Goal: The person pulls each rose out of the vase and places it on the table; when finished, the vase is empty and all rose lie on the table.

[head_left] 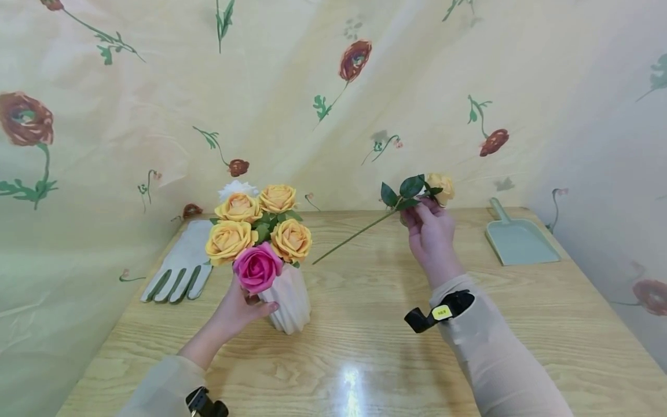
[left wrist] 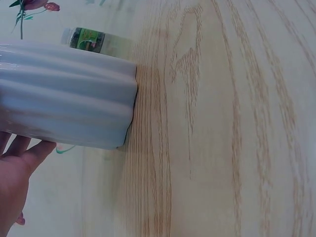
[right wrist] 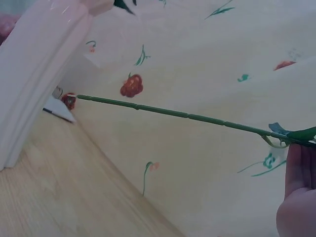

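Note:
My left hand [head_left: 242,315] grips a white ribbed vase [head_left: 292,298], its thumb across the front. In the left wrist view the fingers of that hand [left wrist: 19,168] lie against the side of the vase [left wrist: 69,96]. Several yellow roses [head_left: 229,240], a pink rose [head_left: 257,267] and a white flower [head_left: 237,190] fill the vase. To the right, my right hand [head_left: 432,234] pinches a yellow rose [head_left: 442,188] just below its bloom, above the table. The rose's bare green stem [right wrist: 163,111] slants down left toward the vase, apart from it.
A white glove [head_left: 182,260] with green edges lies left of the vase. At the right rear of the wooden table [head_left: 354,324] lies a pale green dustpan [head_left: 521,240]. A small jar with a green label [left wrist: 88,39] shows beyond the vase. Flower-patterned cloth [head_left: 292,104] hangs behind.

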Tool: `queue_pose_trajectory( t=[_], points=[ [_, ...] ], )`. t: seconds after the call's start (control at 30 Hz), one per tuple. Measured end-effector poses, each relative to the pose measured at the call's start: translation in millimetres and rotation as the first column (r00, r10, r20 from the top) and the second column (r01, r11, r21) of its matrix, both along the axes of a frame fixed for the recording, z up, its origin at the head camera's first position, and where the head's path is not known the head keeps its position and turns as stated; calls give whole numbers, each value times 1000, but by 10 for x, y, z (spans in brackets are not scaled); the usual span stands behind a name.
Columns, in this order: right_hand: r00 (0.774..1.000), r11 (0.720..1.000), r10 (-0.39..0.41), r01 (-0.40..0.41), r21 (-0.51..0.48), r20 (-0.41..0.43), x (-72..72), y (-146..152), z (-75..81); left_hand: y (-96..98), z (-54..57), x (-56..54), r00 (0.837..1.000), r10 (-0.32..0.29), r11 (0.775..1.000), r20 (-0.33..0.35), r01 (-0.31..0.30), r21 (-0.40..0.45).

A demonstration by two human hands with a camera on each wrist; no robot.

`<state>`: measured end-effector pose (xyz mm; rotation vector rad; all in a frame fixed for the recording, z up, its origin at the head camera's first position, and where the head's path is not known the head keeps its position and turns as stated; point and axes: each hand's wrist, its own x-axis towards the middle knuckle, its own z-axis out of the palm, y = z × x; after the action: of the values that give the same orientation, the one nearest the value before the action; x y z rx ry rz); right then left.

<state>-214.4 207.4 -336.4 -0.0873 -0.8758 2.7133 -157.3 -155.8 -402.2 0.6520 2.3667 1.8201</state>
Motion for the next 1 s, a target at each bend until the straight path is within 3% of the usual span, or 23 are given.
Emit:
queue_pose_trajectory(
  t=[0.3,0.53,0.63,0.83,1.0],
  points=[
    [995,993,69,-76,95,76,-1,-102,-202,-14,-20,-10,1000,-9,1000,4,9,17],
    [984,969,117,-143,202,137,-5,-195,-302,-20,-16,-15,1000,13,1000,19,-13,-11],
    [970,937,157,-206,281,187,-6,-245,-351,-22,-13,-16,1000,5,1000,15,-5,-7],
    [942,847,219,-313,430,253,-7,-379,-451,-22,-5,-12,1000,4,1000,15,-4,-10],
    [929,805,237,-351,479,284,-7,-491,-501,-16,-3,-3,1000,2,1000,12,-2,-5]
  ],
)
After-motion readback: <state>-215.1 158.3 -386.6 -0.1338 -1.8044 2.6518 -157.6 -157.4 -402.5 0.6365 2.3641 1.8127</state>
